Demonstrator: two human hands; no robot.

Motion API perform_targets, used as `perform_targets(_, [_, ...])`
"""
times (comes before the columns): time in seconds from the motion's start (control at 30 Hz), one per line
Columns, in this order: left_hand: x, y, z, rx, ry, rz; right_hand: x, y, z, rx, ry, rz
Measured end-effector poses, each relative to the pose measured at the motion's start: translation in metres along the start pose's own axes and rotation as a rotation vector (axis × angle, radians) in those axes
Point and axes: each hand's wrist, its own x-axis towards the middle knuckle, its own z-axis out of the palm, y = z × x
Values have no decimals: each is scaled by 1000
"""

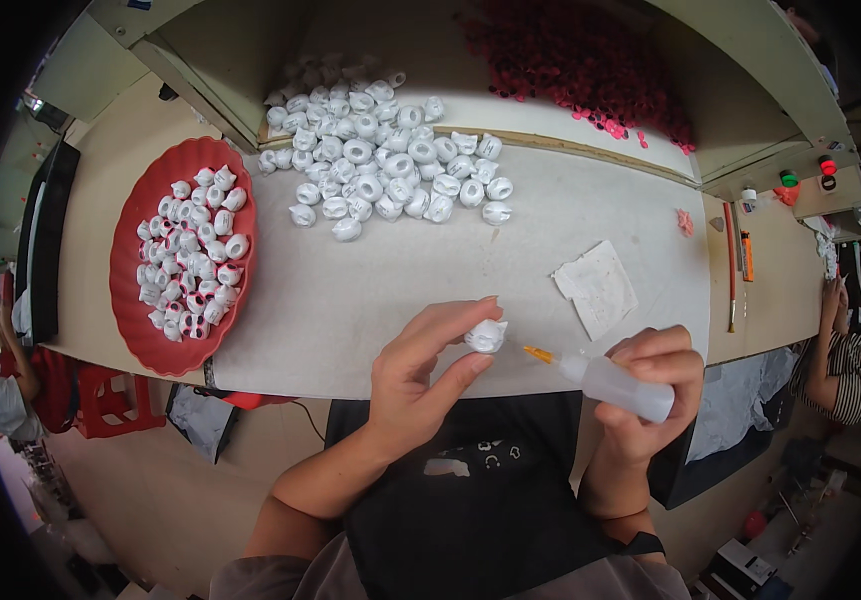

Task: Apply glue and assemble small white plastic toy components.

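Left hand [412,372]: thumb and fingers pinching a small white eared piece [486,338], over the counter [350,340] near its front edge.
Right hand [680,368]: fingers wrapped round a pale squeeze bottle [615,384]; amber nozzle [538,354] aimed at the piece, just beside it.
Hard to see: whether anything fine bridges that gap; bottle's fill level; far side of the pinched piece.
Heap [380,165]: white pieces, back end dim in shelf shadow.
Shelf [550,147]: pink-red discs [590,75], the rear ones blurring together.
Counter: pale sheet covering; red scalloped dish [122,250] at left, white and pink-marked pieces inside; white paper [598,290] near bottle; brush [730,265] at right.
Room: red stool [110,400] lower left; people at both rims, cut off, one in a striped top [840,375].
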Motion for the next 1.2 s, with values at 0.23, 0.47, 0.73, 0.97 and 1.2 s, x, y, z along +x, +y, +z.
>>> perform_targets(0.23, [7, 2, -39, -115, 313, -23, 97, 74, -10, 47, -162, 486])
perform_targets(0.47, [2, 3, -46, -103, 333, -11, 177, 165, 30, -951, -238, 113])
perform_targets(0.73, [5, 6, -39, -178, 272, -41, 146, 106, 33, -468, -289, 352])
perform_targets(0.97, [7, -2, -11, -26, 158, 65, 34, 17, 28, 152, -243, 629])
perform_targets(1.2, [7, 5, 10, 309, 54, 143, 17, 9, 18, 200, -246, 642])
